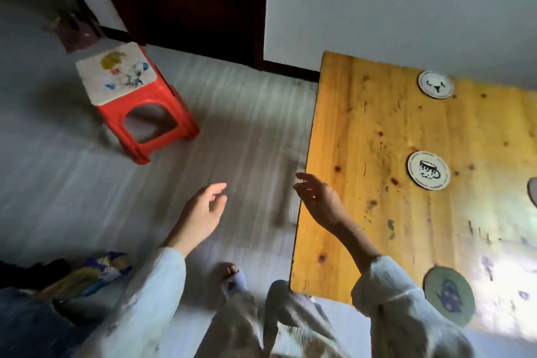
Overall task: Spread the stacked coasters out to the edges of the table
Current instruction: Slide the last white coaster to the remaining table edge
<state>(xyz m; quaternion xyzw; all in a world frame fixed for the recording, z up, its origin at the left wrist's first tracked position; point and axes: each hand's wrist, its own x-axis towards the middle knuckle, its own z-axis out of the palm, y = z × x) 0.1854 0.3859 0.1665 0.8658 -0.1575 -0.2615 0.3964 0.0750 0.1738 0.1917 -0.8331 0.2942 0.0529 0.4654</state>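
Our left hand [203, 211] hangs over the floor and our right hand [319, 202] over the bench [357, 131] edge, both with fingers loosely spread, holding nothing. Round coasters lie flat, without any long axis: the cup-print one [428, 170] just beyond our right fingers, a white one [436, 84] farther ahead, a green teapot one [449, 295] back by our sleeve

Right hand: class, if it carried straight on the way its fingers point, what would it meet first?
The right hand points up-left, off the table edge. Only bare floor shows along that line, so the way looks free, though depth is unclear.
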